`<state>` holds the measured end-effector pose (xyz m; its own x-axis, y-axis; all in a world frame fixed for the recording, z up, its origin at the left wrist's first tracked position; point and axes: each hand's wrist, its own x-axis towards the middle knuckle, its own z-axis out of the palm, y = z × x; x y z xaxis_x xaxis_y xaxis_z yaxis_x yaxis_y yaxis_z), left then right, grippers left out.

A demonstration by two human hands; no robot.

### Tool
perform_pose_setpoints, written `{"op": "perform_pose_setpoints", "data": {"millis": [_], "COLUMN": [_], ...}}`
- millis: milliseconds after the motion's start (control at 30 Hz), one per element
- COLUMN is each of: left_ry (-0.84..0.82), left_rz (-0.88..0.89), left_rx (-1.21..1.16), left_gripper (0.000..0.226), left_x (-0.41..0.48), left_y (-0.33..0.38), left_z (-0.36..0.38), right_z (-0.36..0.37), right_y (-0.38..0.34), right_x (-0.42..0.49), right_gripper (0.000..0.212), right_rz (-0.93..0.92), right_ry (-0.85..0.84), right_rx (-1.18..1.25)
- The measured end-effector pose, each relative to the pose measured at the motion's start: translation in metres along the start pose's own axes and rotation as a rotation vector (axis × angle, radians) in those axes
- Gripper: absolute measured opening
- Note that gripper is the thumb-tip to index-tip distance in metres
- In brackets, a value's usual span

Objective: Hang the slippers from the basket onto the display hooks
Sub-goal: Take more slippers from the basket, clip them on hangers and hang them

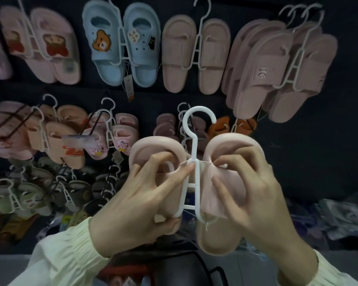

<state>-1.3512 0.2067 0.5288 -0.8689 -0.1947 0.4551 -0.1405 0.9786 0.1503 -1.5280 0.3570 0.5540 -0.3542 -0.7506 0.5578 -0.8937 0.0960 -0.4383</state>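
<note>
I hold a pair of pale pink slippers on a white plastic hanger (pixel 191 178) in front of the dark display wall. My left hand (pixel 145 205) grips the left slipper (pixel 153 149), its fingers hooked through the strap opening and a fingertip touching the hanger's stem. My right hand (pixel 254 195) grips the right slipper (pixel 217 236), fingers pinching its strap by the hanger's arm. The hanger's hook (pixel 198 114) points up, free of any display hook. A dark basket rim (pixel 207 263) shows below my hands.
Rows of slippers hang on the wall: pink bear pairs (pixel 48 44), a blue pair (pixel 122 46), beige pairs (pixel 194 56), mauve pairs (pixel 287 69), orange ones (pixel 232 124). Dark metal display hooks (pixel 19 124) jut out at lower left. Packaged goods (pixel 343 219) lie at right.
</note>
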Motion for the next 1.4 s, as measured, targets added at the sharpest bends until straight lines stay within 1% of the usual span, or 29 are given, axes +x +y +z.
{"op": "perform_pose_setpoints", "data": {"millis": [267, 367, 533, 667, 733, 1000, 1200, 1300, 1400], "left_ry": [0.032, 0.056, 0.065, 0.035, 0.032, 0.025, -0.007, -0.014, -0.019], "left_rz": [0.005, -0.008, -0.051, -0.082, -0.078, -0.037, -0.046, -0.046, -0.049], "left_rx": [0.023, 0.032, 0.042, 0.015, 0.019, -0.036, -0.094, -0.092, -0.100], "left_gripper": [0.107, 0.106, 0.106, 0.110, 0.112, 0.107, 0.106, 0.107, 0.108], "left_x": [0.005, 0.006, 0.006, 0.003, 0.003, 0.000, -0.005, -0.006, -0.006], "left_y": [-0.003, -0.004, -0.007, -0.010, -0.010, -0.009, -0.008, -0.008, -0.007], "left_z": [-0.006, -0.012, -0.018, -0.021, -0.023, -0.030, -0.035, -0.036, -0.038], "right_z": [0.000, 0.001, -0.001, -0.003, -0.003, -0.011, -0.016, -0.016, -0.016], "right_y": [-0.001, -0.004, -0.004, 0.000, 0.003, 0.010, 0.007, 0.007, 0.008], "right_x": [0.001, 0.004, 0.005, 0.004, 0.002, 0.000, -0.001, -0.001, -0.001], "right_gripper": [0.031, 0.039, 0.078, 0.113, 0.123, 0.117, 0.098, 0.089, 0.087], "right_rz": [-0.076, -0.092, -0.146, -0.230, -0.237, -0.319, -0.399, -0.389, -0.372], "right_ry": [-0.085, -0.083, -0.126, -0.187, -0.194, -0.174, -0.185, -0.198, -0.196], "right_rx": [-0.031, -0.043, -0.140, -0.335, -0.374, -0.211, -0.096, -0.065, -0.037]}}
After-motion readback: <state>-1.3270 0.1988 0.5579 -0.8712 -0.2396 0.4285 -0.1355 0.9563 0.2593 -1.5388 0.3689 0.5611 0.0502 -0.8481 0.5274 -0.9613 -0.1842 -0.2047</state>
